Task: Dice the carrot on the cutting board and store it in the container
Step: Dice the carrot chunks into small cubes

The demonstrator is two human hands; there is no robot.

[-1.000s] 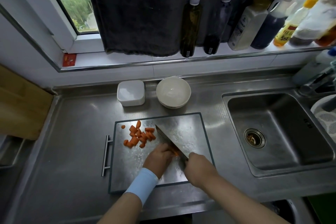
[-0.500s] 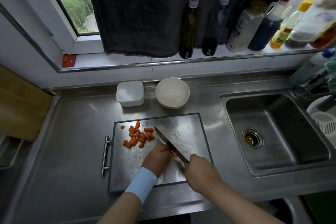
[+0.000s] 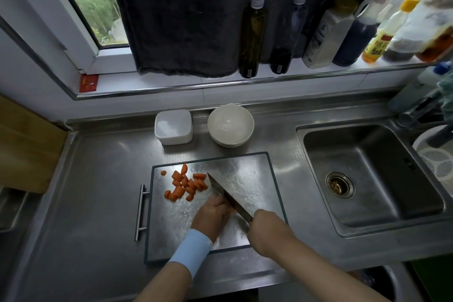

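Note:
A steel cutting board (image 3: pixel 252 179) lies on the counter with a pile of cut carrot pieces (image 3: pixel 186 185) at its upper left. My left hand (image 3: pixel 212 216) sits curled at the board's middle, holding down the remaining carrot, which is almost wholly hidden under the fingers. My right hand (image 3: pixel 268 229) grips the handle of a knife (image 3: pixel 226 195). Its blade runs up and left, right against my left fingers. A white square container (image 3: pixel 173 126) stands behind the board.
A white bowl (image 3: pixel 230 125) stands beside the container. The sink (image 3: pixel 367 174) is to the right, with a white strainer (image 3: pixel 438 162) at its far edge. Bottles line the windowsill. A wooden board (image 3: pixel 27 147) leans at the left. The cutting board's handle (image 3: pixel 140 212) sticks out left.
The knife blade and both hands have stayed almost in place over the same spot; the view shifted slightly. The carrot pile is unchanged.

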